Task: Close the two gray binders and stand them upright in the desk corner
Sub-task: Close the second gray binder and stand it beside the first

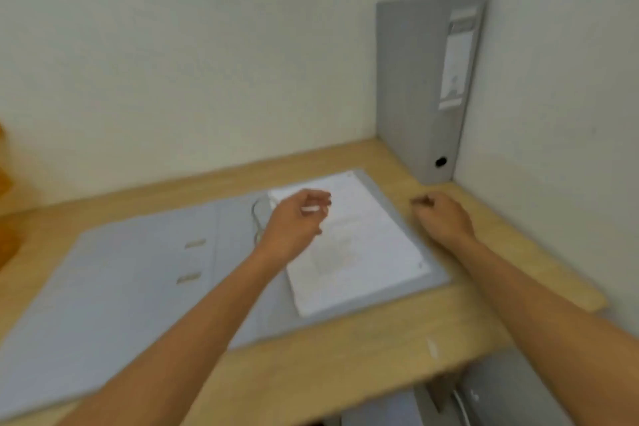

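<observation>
One gray binder stands shut and upright in the desk corner, its labelled spine facing me. The second gray binder lies flat and open on the wooden desk, with a stack of white sheets on its right half and metal rings at its middle. My left hand hovers over the rings and the top of the sheets, fingers loosely curled and apart, holding nothing I can make out. My right hand rests on the desk just right of the open binder, curled into a loose fist, apart from both binders.
White walls meet behind the upright binder. The desk's right edge runs along the right wall. Gray items sit below the desk's front edge at the bottom right. Something orange shows at the far left.
</observation>
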